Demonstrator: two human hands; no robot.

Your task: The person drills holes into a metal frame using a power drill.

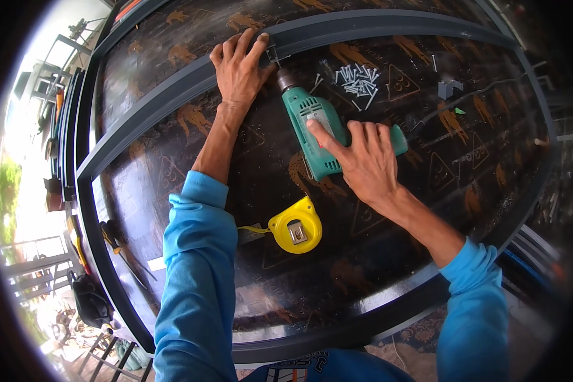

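My right hand (pixel 363 162) grips a green electric drill (pixel 315 127) that lies low over the dark board, its chuck pointing up at a small metal bracket (pixel 275 54) on a grey aluminium frame bar (pixel 375 25). My left hand (pixel 239 67) presses flat on that bar, fingers beside the bracket. A pile of silver screws (pixel 358 79) lies just right of the drill tip. Both arms wear blue sleeves.
A yellow tape measure (pixel 295 226) sits on the dark patterned board (pixel 426 191) between my forearms. A grey bracket piece (pixel 449 88) lies at the right. The grey frame (pixel 102 254) runs around the board. Hand tools (pixel 118 245) lie by the left edge, more frames beyond.
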